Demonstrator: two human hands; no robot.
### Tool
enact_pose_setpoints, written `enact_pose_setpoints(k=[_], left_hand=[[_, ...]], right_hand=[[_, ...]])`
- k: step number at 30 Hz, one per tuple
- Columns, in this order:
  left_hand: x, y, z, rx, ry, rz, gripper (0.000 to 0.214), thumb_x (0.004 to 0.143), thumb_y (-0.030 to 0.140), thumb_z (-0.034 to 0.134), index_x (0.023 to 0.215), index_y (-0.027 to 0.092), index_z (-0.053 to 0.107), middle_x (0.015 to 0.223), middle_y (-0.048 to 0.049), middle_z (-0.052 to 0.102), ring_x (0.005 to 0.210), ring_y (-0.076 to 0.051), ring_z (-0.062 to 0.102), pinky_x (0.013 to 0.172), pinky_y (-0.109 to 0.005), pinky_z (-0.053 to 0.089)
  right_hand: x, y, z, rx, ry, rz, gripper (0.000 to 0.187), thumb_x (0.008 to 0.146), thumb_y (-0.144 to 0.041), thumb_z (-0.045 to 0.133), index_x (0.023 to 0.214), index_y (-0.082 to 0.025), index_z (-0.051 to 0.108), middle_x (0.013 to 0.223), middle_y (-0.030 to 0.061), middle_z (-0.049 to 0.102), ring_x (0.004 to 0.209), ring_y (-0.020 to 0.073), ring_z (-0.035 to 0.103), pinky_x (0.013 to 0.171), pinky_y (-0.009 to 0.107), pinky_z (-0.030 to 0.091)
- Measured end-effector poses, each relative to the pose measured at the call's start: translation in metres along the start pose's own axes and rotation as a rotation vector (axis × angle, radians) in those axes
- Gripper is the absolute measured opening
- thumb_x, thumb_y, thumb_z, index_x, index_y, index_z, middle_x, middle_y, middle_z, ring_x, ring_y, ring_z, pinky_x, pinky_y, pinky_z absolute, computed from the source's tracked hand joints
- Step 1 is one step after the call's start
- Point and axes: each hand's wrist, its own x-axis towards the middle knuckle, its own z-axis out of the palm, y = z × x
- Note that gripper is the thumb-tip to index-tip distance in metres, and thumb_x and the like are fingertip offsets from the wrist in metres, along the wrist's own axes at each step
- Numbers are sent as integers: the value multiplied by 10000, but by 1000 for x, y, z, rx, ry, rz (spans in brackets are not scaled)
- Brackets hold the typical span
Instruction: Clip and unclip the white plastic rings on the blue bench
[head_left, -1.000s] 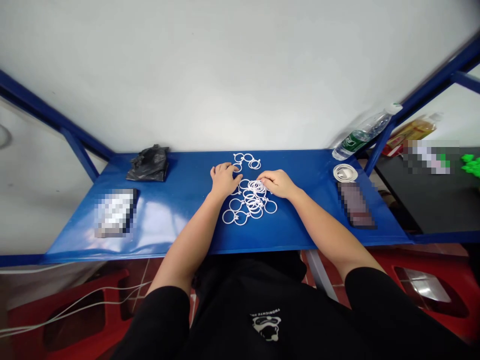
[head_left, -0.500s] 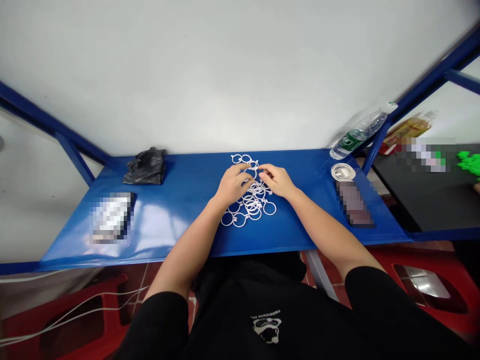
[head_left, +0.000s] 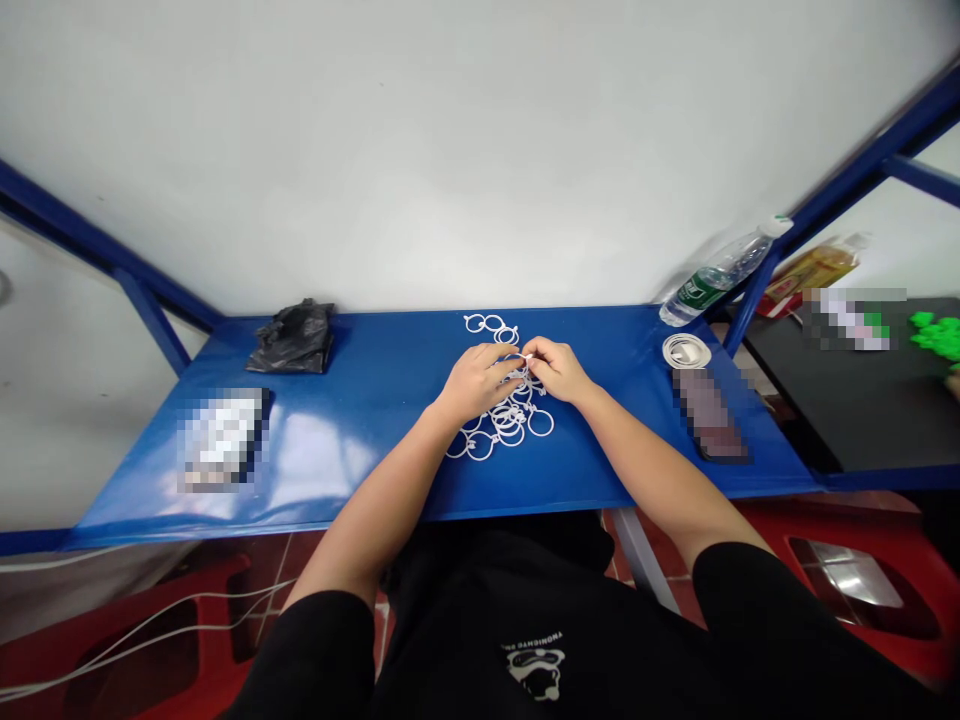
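Several thin white plastic rings with small clasp-like tabs lie in a loose heap (head_left: 511, 428) at the middle of the blue table. Just above the heap, my left hand (head_left: 480, 378) is closed on a white ring (head_left: 529, 357), most of which its fingers hide. My right hand (head_left: 556, 370) pinches the same ring at its tab between thumb and forefinger, so the two hands nearly meet. Beyond my fingertips a few more white rings (head_left: 493, 323) lie near the table's back edge.
On the blue table (head_left: 390, 370), a crumpled black plastic bag (head_left: 292, 337) and a blurred-out flat object (head_left: 223, 438) lie to the left. At right are a leaning water bottle (head_left: 712, 280), a coiled white cable (head_left: 686, 350) and a dark blurred-out object (head_left: 709, 415). Blue frame bars flank both sides.
Both hands have drawn slightly nearer to me and closer together. The right fingers, apart from the left before, now meet at the ring's tab. The far rings have stayed in place.
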Motion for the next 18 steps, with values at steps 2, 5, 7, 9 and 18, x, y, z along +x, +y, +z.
enact_pose_setpoints(k=[2, 5, 7, 9, 18], left_hand=[[0, 1, 0, 14, 0, -1, 243, 1048, 401, 636, 1175, 234, 760, 1245, -123, 734, 1109, -261, 706, 928, -464, 576], [0, 1, 0, 14, 11, 12, 243, 1052, 403, 633, 1162, 228, 760, 1234, -124, 737, 1091, -258, 706, 916, -452, 571], [0, 2, 0, 12, 19, 28, 245, 1053, 404, 631, 1156, 223, 761, 1229, -126, 739, 1084, -259, 706, 907, -448, 568], [0, 2, 0, 20, 20, 36, 250, 1054, 409, 632, 1157, 220, 760, 1227, -126, 742, 1082, -261, 707, 901, -445, 566], [1, 4, 4, 11, -51, 26, 268, 1053, 425, 631, 1205, 240, 749, 1261, -107, 751, 1097, -260, 709, 926, -458, 564]], right_hand=[[0, 0, 0, 7, -19, 5, 110, 944, -277, 532, 941, -233, 633, 713, -12, 683, 634, 178, 618, 645, 296, 466], [0, -1, -1, 12, -32, 8, 127, 966, -314, 527, 943, -235, 624, 713, -11, 683, 622, 175, 612, 636, 294, 456], [0, -1, -1, 11, -35, 3, 133, 966, -322, 526, 930, -235, 619, 723, -8, 691, 630, 177, 619, 639, 294, 453], [1, -1, -1, 4, -31, -9, 124, 949, -301, 524, 907, -232, 617, 740, -3, 704, 648, 179, 630, 655, 296, 455], [3, 2, 0, -24, -18, 3, 142, 820, -178, 469, 800, -231, 599, 743, 0, 687, 692, 189, 630, 688, 305, 455]])
